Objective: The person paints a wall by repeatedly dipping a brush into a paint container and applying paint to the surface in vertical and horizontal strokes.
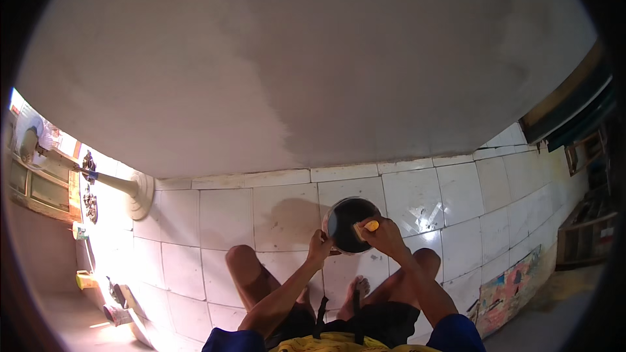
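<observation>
Bucket [325,223] sits on the tiles [285,201], left hand [319,246] gripping its rim at eight o'clock; right hand [385,236], at four, clasps a brush [372,225] over it. Beyond, the wall [404,78] looks coated toward one o'clock; the paler stretch [150,91] toward ten seems undone.

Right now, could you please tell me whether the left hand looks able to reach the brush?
Probably yes: the left hand seems to hold the bucket, and the way across looks free, though the right hand grips the brush.
</observation>
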`<state>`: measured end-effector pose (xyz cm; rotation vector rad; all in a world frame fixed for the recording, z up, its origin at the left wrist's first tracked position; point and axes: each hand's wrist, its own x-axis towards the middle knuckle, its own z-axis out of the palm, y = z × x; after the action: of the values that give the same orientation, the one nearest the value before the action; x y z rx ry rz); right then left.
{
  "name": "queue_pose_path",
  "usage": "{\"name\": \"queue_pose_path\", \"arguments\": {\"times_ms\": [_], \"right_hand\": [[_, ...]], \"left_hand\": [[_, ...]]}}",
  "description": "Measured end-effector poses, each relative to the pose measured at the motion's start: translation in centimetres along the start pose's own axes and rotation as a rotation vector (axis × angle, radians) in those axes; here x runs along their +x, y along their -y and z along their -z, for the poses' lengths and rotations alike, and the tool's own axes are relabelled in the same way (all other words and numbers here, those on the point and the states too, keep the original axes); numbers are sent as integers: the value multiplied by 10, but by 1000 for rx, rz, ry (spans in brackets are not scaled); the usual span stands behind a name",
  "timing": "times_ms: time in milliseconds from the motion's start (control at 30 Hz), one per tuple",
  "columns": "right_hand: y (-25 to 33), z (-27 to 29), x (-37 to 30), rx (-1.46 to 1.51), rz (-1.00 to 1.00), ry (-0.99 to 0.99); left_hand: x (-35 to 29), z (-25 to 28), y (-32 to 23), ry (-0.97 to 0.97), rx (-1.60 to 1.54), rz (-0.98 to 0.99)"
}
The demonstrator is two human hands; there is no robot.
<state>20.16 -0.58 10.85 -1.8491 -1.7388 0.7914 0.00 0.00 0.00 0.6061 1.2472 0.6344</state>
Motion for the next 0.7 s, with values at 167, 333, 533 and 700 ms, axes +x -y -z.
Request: {"name": "queue_pose_path", "arguments": {"times_ms": [167,333,533,700], "right_hand": [[99,58,-4,62,210,-35],[177,106,-24,-129,188,119],[283,185,-66,-204,166,252],[347,247,-80,-226,77,339]], "left_hand": [[-104,-11,-105,34,56,-91],[-228,-32,-204,66,107,-88],[-358,-38,-305,54,143,-93],[-408,-47,-353,71,104,-104]]}}
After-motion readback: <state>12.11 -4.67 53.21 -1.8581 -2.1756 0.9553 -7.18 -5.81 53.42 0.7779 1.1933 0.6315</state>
